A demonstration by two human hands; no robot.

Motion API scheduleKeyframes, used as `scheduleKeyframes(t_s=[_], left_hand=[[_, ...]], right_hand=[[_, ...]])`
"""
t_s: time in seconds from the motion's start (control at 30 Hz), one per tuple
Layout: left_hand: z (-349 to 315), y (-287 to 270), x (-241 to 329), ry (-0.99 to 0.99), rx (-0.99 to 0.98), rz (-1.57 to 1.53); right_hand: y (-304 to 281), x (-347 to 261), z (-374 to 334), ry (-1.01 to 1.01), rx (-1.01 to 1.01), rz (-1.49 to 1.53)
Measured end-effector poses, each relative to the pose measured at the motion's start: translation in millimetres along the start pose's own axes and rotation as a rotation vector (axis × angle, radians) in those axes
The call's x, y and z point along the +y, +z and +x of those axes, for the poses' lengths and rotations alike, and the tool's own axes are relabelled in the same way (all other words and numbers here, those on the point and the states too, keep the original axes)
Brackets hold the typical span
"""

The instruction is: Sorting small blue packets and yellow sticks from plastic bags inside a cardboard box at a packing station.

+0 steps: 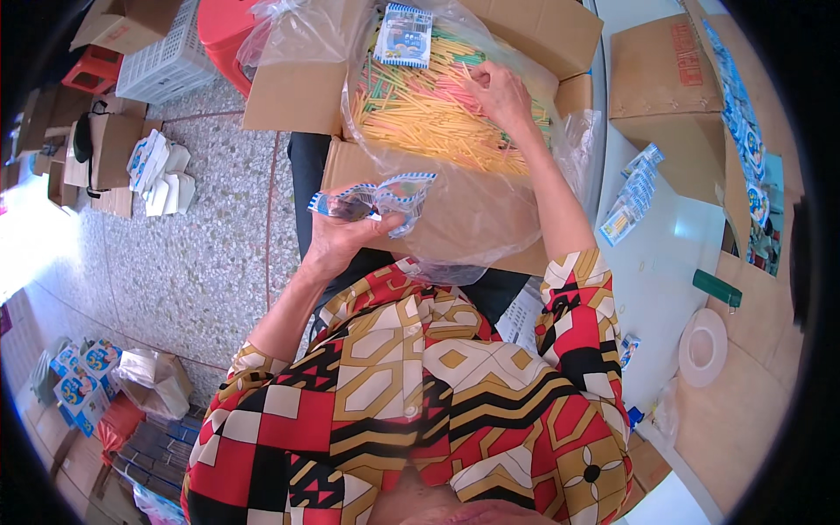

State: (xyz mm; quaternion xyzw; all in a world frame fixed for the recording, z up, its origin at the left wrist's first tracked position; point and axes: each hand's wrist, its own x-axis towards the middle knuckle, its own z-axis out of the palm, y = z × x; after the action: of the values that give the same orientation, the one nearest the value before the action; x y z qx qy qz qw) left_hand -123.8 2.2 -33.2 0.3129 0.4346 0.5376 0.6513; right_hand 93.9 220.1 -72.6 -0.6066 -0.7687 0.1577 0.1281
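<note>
In front of me a cardboard box (pixel 525 35) lined with a clear plastic bag holds a heap of thin coloured sticks (pixel 420 131), yellow, green and pink. My right hand (pixel 502 94) reaches into the box from the right, its fingers pinched on some pink sticks; the fingertips are partly hidden. My left hand (pixel 343 238) is closed on the lower edge of a small clear packet (pixel 409 191) with blue-and-white striped edges, near the box's front flap (pixel 472 201). Another printed packet (pixel 404 37) lies on top of the sticks at the far side.
To the right, several striped packets (pixel 633 194) lie on a white table (pixel 656 271) beside a larger carton (pixel 669 70), a green stapler-like tool (pixel 717 290) and a white ring (pixel 703 347). On the left are a red stool (pixel 223 39), a white crate (pixel 166 57) and stacked packs (pixel 162 175).
</note>
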Motion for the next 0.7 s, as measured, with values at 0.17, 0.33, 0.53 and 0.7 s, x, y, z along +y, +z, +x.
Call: scheduleKeyframes(t_s=[0.17,0.33,0.53,0.7], left_hand=[[-1,-3,1,-0.016,-0.010,0.019],[-4,-5,-2,-0.035,-0.035,0.009],[-6,-2,-1,-0.026,-0.050,0.053],[-7,2,-1,-0.021,-0.038,0.034]], right_hand=[[5,-6,-5,-0.168,0.036,0.035],[5,-18,-11,-0.325,0.048,-0.038],[13,-18,4,-0.441,-0.008,-0.306],[23,-32,4,-0.403,-0.020,-0.441]])
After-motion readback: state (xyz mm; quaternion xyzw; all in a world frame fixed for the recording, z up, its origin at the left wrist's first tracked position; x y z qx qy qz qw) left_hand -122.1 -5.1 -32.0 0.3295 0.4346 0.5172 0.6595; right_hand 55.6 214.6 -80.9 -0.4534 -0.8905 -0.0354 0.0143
